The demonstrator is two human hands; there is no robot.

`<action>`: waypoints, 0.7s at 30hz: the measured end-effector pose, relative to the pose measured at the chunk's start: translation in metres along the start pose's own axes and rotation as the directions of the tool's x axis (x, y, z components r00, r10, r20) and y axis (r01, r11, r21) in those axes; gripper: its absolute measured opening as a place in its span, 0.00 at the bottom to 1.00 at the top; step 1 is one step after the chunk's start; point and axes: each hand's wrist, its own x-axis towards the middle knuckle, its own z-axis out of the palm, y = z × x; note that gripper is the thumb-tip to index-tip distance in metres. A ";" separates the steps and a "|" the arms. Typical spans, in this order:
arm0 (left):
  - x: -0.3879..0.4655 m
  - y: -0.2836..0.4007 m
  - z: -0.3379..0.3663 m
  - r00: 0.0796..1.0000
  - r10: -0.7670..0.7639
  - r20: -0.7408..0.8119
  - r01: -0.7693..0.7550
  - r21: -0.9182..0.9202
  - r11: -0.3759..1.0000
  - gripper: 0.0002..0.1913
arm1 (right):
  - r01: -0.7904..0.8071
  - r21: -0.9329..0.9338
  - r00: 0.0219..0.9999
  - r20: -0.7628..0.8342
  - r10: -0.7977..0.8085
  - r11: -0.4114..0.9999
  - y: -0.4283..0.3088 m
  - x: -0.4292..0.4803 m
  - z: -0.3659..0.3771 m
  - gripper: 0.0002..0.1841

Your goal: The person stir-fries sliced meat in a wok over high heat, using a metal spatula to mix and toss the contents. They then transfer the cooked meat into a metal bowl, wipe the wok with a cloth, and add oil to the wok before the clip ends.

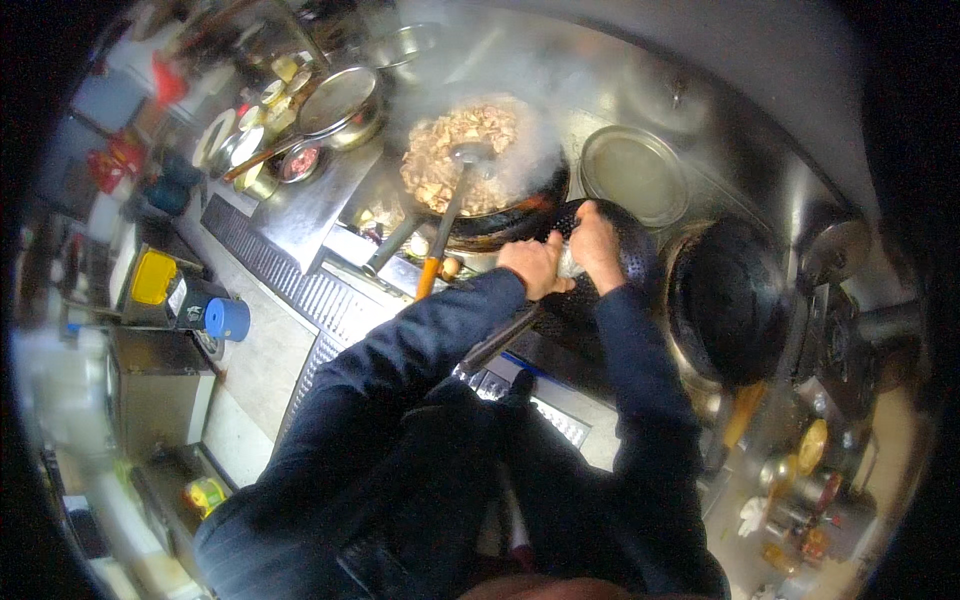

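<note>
My left hand (531, 267) and my right hand (598, 246) are close together, gripping a small whitish translucent thing (568, 259), perhaps a plastic bag; the fingers hide most of it. Below them lies a dark perforated strainer (636, 247), its long handle (499, 341) running towards my body. Just beyond, a wok (551, 202) holds a heap of steaming cut pieces of food (450, 142), apparently meat. A ladle (472, 154) rests in that food, its orange-ended handle (429, 277) pointing towards me.
A round metal lid or pan (634, 176) lies beyond my right hand. Further right is a second, dark wok (727, 300). At the left stand a long-handled saucepan (341, 101), a bowl of reddish food (300, 162) and several seasoning containers. Steam blurs the far side.
</note>
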 end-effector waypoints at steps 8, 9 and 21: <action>-0.074 -0.210 -0.046 0.822 -0.351 -0.447 -0.239 -0.832 0.500 0.24 | 0.260 0.028 0.963 -0.082 -0.257 0.965 -0.088 -0.060 0.013 0.16; -0.084 -0.244 -0.045 0.829 -0.403 -0.387 -0.219 -0.889 0.403 0.22 | 0.303 0.084 0.953 -0.034 -0.301 0.949 -0.108 -0.077 0.029 0.21; -0.177 -0.444 0.080 0.983 -0.185 -0.019 -0.134 -0.761 -0.635 0.27 | -0.180 -0.298 0.974 0.079 0.212 0.937 -0.144 -0.071 0.101 0.34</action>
